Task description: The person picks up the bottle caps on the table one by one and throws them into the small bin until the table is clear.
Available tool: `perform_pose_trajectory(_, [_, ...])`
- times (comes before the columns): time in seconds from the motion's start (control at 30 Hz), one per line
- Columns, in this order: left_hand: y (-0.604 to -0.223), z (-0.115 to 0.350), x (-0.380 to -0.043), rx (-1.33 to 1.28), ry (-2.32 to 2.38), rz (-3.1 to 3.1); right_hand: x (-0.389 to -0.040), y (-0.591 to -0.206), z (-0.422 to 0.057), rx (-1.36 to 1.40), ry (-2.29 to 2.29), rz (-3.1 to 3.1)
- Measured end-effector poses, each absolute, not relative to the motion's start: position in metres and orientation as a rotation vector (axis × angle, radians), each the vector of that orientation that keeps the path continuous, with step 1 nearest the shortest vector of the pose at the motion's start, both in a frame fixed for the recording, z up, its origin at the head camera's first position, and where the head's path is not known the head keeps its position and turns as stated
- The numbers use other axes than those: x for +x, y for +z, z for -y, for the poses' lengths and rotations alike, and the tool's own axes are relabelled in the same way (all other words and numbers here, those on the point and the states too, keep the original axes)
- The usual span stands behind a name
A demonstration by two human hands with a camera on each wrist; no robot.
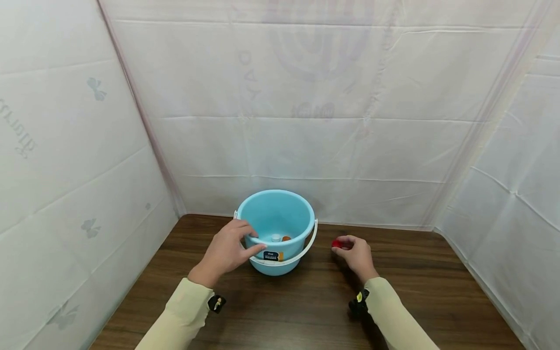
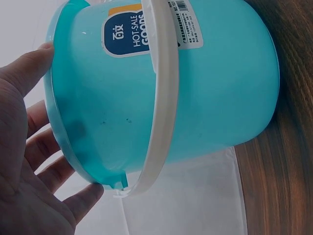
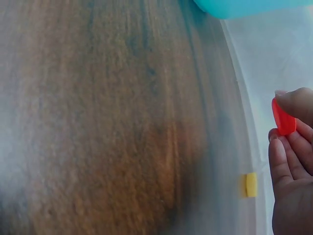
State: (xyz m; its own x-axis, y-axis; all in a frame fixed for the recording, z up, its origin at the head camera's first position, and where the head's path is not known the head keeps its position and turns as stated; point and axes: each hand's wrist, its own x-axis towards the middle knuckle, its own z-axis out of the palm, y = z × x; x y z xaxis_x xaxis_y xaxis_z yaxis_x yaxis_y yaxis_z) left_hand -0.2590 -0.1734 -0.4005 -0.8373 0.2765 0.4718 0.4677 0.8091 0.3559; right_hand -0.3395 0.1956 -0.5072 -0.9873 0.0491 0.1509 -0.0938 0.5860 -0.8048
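Observation:
A light blue plastic bucket [image 1: 280, 269] stands upright at the back of the table, its white handle [image 1: 311, 241] hanging down in front. My left hand [image 1: 225, 249] holds the bucket's near-left rim, thumb [image 2: 30, 66] outside and fingers inside. On the bucket's floor lie a small white cap-like piece [image 1: 276, 237] and an orange one [image 1: 286, 238]. To the right of the bucket, my right hand [image 1: 358, 256] pinches a red bottle cap [image 3: 285, 119] between thumb and fingertips. In the head view the fingers partly cover this red cap.
Under everything is a dark brown wooden table [image 1: 306, 311]. Whitish sheets [image 1: 315, 146] rise behind it and on both sides. A small yellow piece [image 3: 251, 184] shows near the table edge in the right wrist view; its kind is unclear.

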Motion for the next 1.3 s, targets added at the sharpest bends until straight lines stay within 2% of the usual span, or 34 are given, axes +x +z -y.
perform_pose_trajectory(1.3, [-0.403,0.175,-0.260,-0.585,-0.645,2.547,-0.307,-0.447,-0.197,0.255,1.561,2.527])
